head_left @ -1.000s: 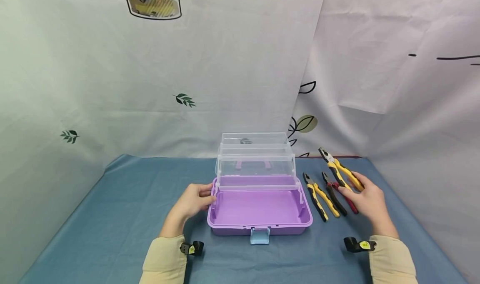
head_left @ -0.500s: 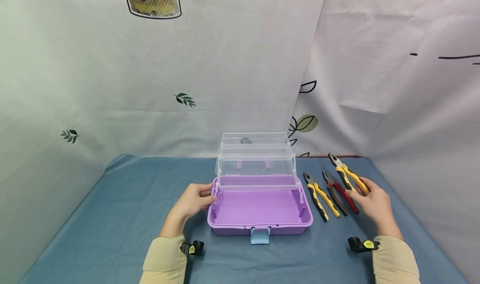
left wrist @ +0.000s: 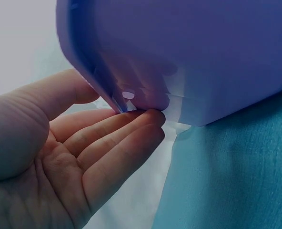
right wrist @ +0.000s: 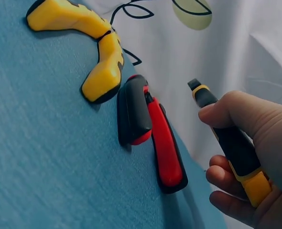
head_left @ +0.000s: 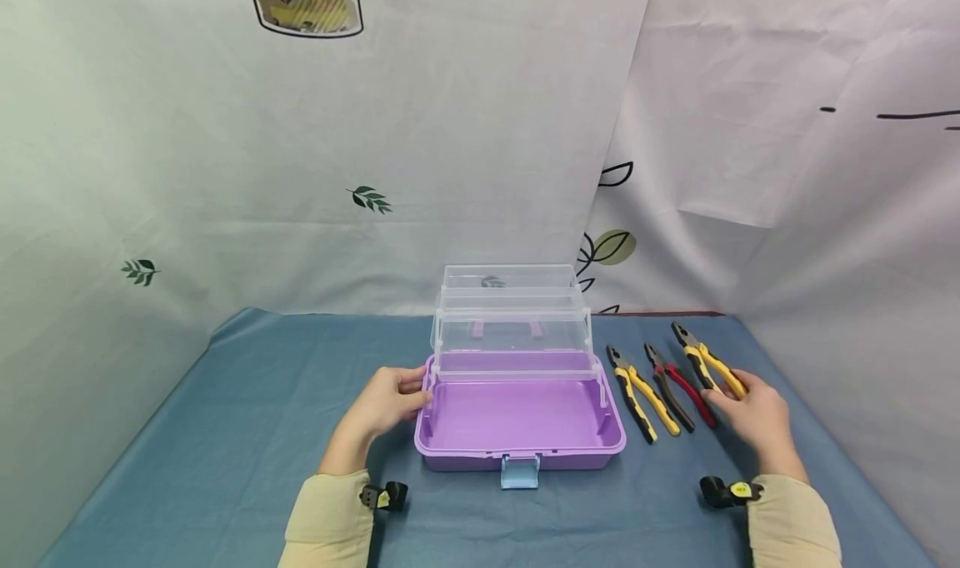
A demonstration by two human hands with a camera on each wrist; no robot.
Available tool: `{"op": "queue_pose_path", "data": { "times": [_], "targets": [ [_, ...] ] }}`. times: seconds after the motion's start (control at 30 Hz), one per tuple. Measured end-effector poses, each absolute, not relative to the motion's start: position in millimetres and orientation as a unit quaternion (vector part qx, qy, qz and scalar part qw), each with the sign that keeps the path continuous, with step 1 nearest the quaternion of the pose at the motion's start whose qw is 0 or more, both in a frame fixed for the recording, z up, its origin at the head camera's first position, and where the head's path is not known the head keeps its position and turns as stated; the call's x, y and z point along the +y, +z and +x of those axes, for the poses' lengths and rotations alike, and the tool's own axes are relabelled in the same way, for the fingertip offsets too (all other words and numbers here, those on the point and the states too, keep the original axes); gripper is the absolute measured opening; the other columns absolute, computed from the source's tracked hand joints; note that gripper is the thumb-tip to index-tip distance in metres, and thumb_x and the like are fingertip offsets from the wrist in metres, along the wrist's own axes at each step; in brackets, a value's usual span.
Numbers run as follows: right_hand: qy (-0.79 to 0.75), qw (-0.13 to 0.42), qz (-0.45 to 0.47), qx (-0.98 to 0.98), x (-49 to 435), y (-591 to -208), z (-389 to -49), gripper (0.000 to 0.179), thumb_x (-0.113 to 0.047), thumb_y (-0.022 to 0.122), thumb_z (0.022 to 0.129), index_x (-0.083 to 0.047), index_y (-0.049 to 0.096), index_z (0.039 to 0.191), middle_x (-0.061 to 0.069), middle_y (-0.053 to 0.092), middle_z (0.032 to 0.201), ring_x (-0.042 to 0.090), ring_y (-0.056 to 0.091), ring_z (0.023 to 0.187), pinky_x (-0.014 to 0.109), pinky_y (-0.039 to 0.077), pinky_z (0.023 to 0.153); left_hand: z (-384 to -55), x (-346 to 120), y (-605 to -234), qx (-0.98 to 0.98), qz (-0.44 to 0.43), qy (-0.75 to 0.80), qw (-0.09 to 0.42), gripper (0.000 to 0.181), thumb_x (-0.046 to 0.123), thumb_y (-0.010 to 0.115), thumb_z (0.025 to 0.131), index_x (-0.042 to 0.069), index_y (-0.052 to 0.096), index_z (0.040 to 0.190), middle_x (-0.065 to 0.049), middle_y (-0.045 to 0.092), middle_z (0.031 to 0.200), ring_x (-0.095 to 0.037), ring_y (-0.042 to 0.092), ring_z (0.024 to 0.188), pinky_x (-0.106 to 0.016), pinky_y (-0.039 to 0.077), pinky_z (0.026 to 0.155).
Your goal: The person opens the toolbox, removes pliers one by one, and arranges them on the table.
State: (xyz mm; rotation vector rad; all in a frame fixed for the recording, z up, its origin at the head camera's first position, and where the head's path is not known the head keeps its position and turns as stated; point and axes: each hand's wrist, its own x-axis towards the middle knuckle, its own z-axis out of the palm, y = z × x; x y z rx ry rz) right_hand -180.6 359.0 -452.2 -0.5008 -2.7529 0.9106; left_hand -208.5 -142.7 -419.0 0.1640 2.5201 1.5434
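A purple toolbox (head_left: 517,418) stands open on the blue cloth, its clear trays and lid (head_left: 513,326) raised behind. My left hand (head_left: 384,403) pinches the box's left rim; in the left wrist view the thumb lies on one side of the rim (left wrist: 86,71) and the fingertips (left wrist: 153,119) touch the outer wall. My right hand (head_left: 757,418) grips yellow-and-black pliers (head_left: 708,360) by the handles, black-and-yellow in the right wrist view (right wrist: 238,148). To its left lie red-and-black pliers (head_left: 678,389). Nearer the box is another pair of yellow-and-black pliers (head_left: 641,393).
A blue latch (head_left: 520,471) hangs from the front of the toolbox. The blue cloth (head_left: 247,435) covers the table, and a pale patterned curtain (head_left: 480,135) hangs behind and along the sides.
My right hand has moved right and a little toward me with the pliers, away from the red-and-black pair, and the pliers sit lower. The left hand and toolbox have not moved.
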Motion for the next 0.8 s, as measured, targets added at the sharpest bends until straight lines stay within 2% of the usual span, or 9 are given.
{"op": "queue_pose_path", "data": {
  "times": [0.53,0.8],
  "targets": [
    [0.289,0.066,-0.190,-0.936,368.7,-460.9,-183.2,0.074,-0.029,0.064,0.086,0.018,0.035,0.135,0.039,0.050,0.119,0.048,0.050,0.103,0.056,0.048,0.079,-209.9,-142.1,-420.6,0.847,0.049,0.522,0.090,0.050,0.004,0.064,0.087,-0.004,0.049,0.134,-0.024,0.061,0.122,-0.030,0.065,0.106,-0.038,0.059,0.077],
    [0.287,0.060,-0.196,-0.936,368.7,-458.9,-182.8,0.075,-0.030,0.065,0.085,0.018,0.035,0.134,0.039,0.049,0.118,0.048,0.050,0.102,0.056,0.048,0.079,-208.6,-141.2,-419.2,0.846,0.046,0.523,0.088,0.049,0.003,0.064,0.087,-0.004,0.050,0.133,-0.024,0.062,0.121,-0.030,0.065,0.105,-0.038,0.059,0.076]
  ]
}}
